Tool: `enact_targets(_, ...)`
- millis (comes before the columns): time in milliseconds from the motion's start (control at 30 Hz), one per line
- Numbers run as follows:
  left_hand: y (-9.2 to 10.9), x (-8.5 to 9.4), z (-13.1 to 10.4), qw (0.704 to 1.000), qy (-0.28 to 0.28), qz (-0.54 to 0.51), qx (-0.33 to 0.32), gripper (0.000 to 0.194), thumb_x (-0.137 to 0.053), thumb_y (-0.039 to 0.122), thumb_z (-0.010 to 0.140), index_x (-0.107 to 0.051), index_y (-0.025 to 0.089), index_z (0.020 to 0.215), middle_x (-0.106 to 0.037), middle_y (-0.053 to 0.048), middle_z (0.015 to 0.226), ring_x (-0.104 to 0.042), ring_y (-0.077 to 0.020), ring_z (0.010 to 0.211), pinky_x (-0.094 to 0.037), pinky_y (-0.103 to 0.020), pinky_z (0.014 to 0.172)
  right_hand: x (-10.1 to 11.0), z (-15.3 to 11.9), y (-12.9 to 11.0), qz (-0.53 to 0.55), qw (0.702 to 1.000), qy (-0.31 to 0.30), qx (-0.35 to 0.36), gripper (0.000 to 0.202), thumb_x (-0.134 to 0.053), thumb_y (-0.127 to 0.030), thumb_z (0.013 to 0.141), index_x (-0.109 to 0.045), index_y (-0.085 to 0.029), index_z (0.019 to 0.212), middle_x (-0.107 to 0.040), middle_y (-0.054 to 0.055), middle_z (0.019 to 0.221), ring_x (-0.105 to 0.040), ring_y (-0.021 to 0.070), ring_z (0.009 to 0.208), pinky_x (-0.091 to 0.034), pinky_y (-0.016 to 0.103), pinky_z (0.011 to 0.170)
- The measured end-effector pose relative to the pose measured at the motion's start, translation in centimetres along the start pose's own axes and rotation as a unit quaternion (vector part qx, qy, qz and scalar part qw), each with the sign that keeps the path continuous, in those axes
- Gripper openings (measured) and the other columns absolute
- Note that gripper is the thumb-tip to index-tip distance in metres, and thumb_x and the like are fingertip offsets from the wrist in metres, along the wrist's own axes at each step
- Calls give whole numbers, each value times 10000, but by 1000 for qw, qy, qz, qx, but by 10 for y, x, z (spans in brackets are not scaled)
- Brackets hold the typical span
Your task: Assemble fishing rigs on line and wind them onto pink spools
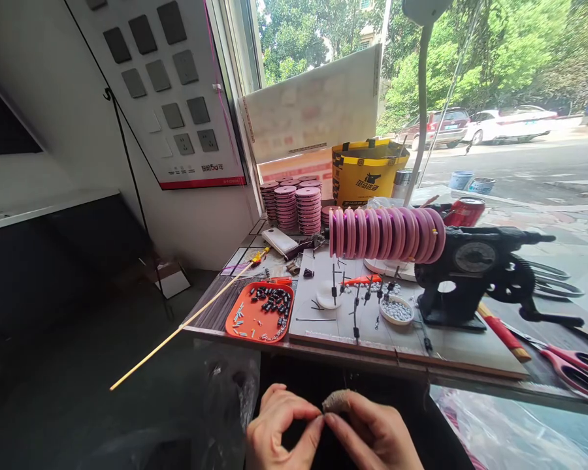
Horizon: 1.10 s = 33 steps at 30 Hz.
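My left hand (285,427) and my right hand (372,432) meet at the bottom centre, below the table's front edge. Thumb and index finger are pinched together on each, the fingertips almost touching. Whatever they hold between them is too small to make out. A greyish wrap (336,401) covers the tip of my right index finger. Nearest to the hands on the table is a white board (318,331) with several small black pieces on thin wires. A red tray (232,329) to its left holds small black parts and short pale tubes. A round dish (396,318) contains grey beads.
A hand-cranked winder (475,267) carries a row of pink spools (387,234). Stacked spools (308,207) and a yellow bag (355,173) stand by the window. A thin stick (176,331) juts past the left edge. Scissors (575,372) lie far right.
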<state>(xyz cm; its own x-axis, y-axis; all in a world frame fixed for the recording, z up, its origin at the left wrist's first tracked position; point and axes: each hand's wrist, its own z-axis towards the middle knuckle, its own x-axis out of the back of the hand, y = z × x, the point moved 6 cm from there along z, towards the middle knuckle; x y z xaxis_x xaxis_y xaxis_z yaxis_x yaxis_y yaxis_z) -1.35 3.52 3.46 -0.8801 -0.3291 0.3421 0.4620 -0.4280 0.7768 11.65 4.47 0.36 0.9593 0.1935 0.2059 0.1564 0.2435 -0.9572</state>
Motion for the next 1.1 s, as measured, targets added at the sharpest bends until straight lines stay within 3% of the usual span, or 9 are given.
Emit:
enact_targets(267,-1,1,0,1000,0,4,15,92,-678,259,612,-633,259,532,-631,32,478,-560,-150,458,-399,-328,741,4,-4,-11,-55,992,80,77,158,-494,-274,803,-550,-186,684,-558,-2,545,-493,105,460,-389,168,447)
enact_targets(433,12,0,6,990,-88,68,-92,96,-681,159,613,-630,238,597,-668,34,540,-603,-143,493,-448,-279,675,3,-7,-17,-119,979,101,131,134,-491,-239,800,-525,-204,675,-568,-19,533,-508,96,436,-396,162,445)
enact_targets(500,15,2,7,985,-88,84,-120,87,-663,155,639,-614,222,613,-663,28,564,-603,-140,516,-461,-275,659,3,-8,-18,-133,975,109,143,131,-472,-239,808,-517,-207,689,-571,-21,543,-519,97,448,-404,163,457)
enact_targets(833,19,1,4,973,-93,128,-168,78,-626,146,689,-586,205,657,-632,26,618,-591,-117,560,-474,-258,636,1,-8,-20,-155,969,103,164,142,-441,-250,830,-494,-206,706,-567,-31,548,-533,85,451,-416,147,462)
enact_targets(1100,15,0,1,976,-83,121,-158,84,-629,139,687,-583,202,656,-623,24,637,-568,-118,603,-459,-261,644,1,-8,-21,-168,967,89,172,105,-449,-204,815,-493,-199,720,-582,-23,564,-551,86,467,-430,143,472)
